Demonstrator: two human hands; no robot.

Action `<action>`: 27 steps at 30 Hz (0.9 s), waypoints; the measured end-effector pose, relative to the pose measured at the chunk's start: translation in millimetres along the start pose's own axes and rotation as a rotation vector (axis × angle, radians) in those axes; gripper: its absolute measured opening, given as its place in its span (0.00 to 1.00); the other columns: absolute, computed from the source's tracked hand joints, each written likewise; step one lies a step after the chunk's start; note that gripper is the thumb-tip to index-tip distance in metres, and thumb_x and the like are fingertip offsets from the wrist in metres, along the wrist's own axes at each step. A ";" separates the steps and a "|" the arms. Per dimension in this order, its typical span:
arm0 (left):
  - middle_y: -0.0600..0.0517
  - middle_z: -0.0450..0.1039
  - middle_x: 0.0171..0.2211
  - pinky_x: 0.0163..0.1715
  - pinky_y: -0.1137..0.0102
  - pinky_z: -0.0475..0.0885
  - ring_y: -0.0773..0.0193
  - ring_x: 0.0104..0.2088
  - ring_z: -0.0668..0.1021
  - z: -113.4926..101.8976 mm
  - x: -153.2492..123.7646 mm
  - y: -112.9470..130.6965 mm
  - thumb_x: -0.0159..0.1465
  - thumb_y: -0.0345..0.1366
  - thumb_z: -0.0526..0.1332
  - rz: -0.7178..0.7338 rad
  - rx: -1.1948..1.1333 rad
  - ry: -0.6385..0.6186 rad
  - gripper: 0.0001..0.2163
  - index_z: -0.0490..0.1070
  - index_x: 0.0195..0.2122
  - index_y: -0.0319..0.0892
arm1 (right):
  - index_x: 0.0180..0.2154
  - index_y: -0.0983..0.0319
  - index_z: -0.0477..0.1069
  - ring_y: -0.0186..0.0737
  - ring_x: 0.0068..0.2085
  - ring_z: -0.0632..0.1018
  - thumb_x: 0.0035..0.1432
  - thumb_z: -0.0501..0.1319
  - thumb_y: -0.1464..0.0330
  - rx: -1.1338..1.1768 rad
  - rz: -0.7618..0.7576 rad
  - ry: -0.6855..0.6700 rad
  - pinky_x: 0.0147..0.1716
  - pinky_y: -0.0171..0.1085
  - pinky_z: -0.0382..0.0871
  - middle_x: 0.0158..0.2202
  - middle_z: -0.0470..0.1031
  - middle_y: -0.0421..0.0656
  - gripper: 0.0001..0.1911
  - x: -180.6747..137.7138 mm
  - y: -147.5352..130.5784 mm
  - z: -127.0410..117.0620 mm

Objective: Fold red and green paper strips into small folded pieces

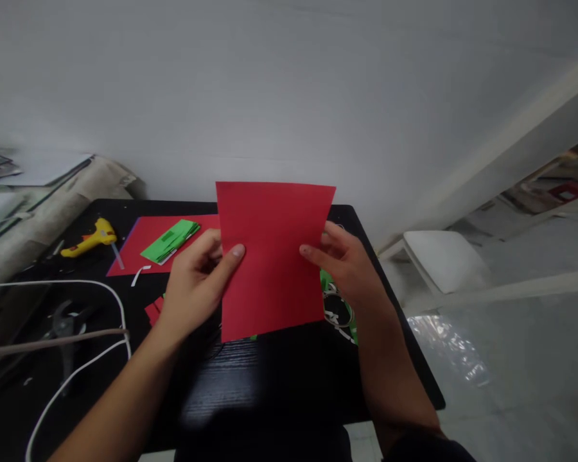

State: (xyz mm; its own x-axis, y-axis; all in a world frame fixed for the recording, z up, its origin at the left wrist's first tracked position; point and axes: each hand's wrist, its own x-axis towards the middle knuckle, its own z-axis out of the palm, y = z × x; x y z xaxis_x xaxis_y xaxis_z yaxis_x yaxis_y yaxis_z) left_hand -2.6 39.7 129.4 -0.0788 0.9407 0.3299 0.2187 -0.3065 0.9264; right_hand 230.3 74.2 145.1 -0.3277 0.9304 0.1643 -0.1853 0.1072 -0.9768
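Observation:
A plain red sheet of paper (272,269) is held up over the black table, its face turned to me. My left hand (197,276) grips its left edge, thumb on the front and fingers behind. On the opposite edge, my right hand (344,260) pinches the sheet the same way. Behind my left hand, a stack of green paper strips (169,240) lies on another red sheet (132,247). Green and white scraps (340,308) show partly beneath my right hand. Whatever lies directly behind the held sheet is hidden.
On the table's left (139,410) are a yellow glue gun (91,239) with a glue stick, dark-handled pliers (65,333) and looping white cables (118,295). A wall (279,90) rises behind. To the right are a white stool (446,260) and clear plastic (450,350) on the floor.

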 end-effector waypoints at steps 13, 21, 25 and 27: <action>0.48 0.84 0.49 0.38 0.63 0.83 0.51 0.47 0.85 -20.8 17.5 -8.3 0.58 0.36 0.71 -0.110 -0.152 -0.189 0.05 0.86 0.35 0.50 | 0.39 0.52 0.84 0.56 0.59 0.80 0.52 0.69 0.63 0.187 0.155 -0.222 0.53 0.55 0.79 0.60 0.80 0.40 0.10 2.8 7.1 -22.1; 0.48 0.85 0.43 0.37 0.65 0.82 0.55 0.40 0.85 -12.7 14.1 -12.1 0.59 0.37 0.72 -0.179 -0.131 -0.239 0.09 0.84 0.41 0.47 | 0.51 0.55 0.80 0.54 0.59 0.80 0.63 0.63 0.45 0.156 0.198 -0.190 0.52 0.50 0.79 0.61 0.78 0.47 0.26 2.8 16.2 -5.7; 0.51 0.81 0.31 0.26 0.71 0.76 0.63 0.27 0.80 -5.6 7.5 -26.3 0.64 0.45 0.69 -0.315 -0.236 -0.179 0.09 0.80 0.38 0.45 | 0.53 0.55 0.80 0.56 0.59 0.80 0.59 0.57 0.34 0.140 0.166 -0.112 0.55 0.52 0.77 0.54 0.82 0.48 0.37 2.9 23.3 -2.1; 0.55 0.75 0.25 0.22 0.74 0.69 0.68 0.22 0.74 -4.7 7.6 -28.7 0.63 0.46 0.70 -0.331 -0.242 -0.136 0.11 0.78 0.35 0.44 | 0.51 0.56 0.81 0.57 0.58 0.80 0.59 0.51 0.31 0.076 0.147 -0.043 0.53 0.52 0.78 0.48 0.84 0.50 0.42 3.9 26.5 -2.7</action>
State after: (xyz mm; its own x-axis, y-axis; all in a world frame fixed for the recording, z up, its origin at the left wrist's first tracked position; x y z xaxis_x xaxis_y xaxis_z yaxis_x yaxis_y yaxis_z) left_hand -14.1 55.0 106.2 0.0260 0.9997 -0.0042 -0.0329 0.0050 0.9994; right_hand 226.6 81.6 119.5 -0.3949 0.9183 0.0280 -0.2016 -0.0568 -0.9778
